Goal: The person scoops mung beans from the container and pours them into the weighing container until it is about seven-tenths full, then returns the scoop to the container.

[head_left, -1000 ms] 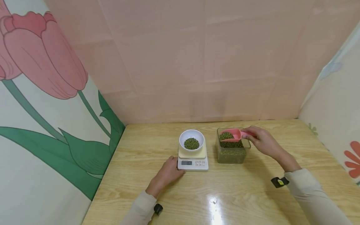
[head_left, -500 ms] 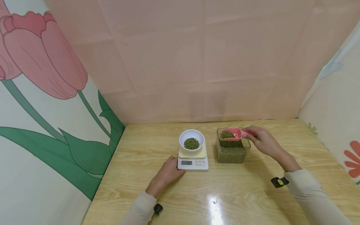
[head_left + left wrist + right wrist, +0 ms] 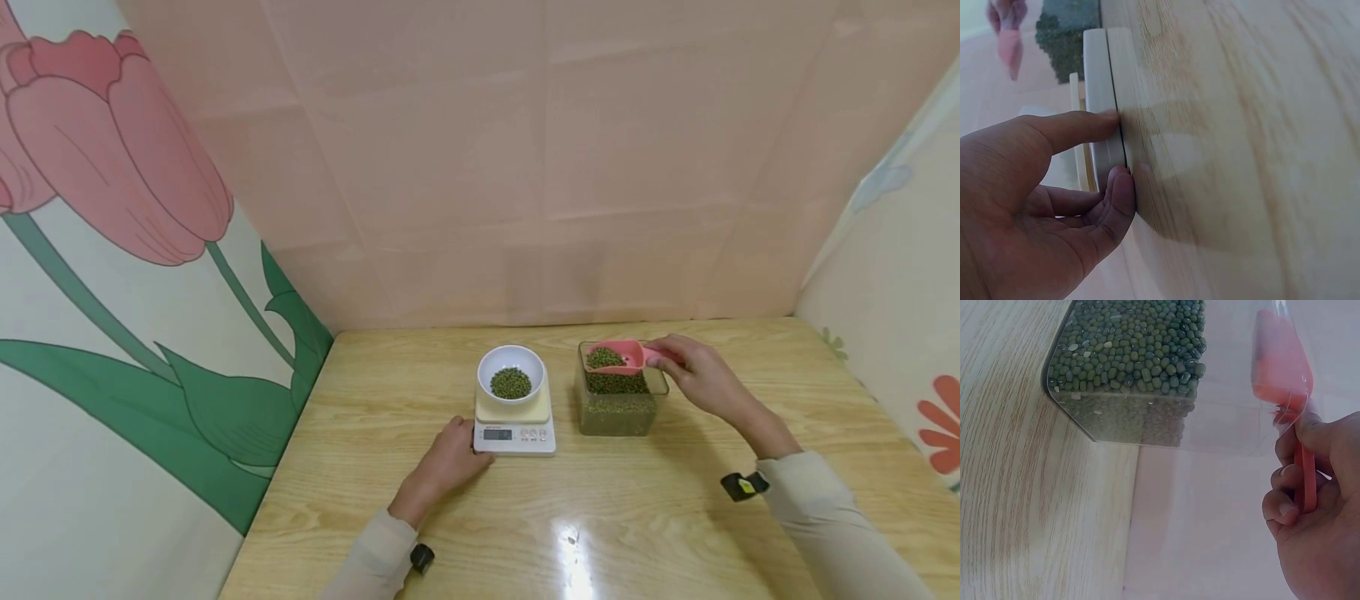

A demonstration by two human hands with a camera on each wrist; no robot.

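Right hand (image 3: 703, 382): you grip the pink scoop (image 3: 632, 357), loaded with green beans (image 3: 604, 358).
Scoop: at the clear container's (image 3: 618, 422) mouth.
Left hand (image 3: 450, 457): you hold the scale (image 3: 517, 445) by its near left corner.
White bowl (image 3: 512, 360): on the scale.

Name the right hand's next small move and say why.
Probably have the right hand raise the pink scoop slightly, up out of the container. The scoop already bears green beans, and the right wrist view shows it through the container's clear wall; the white bowl, likely where they go, sits on the scale to the left.
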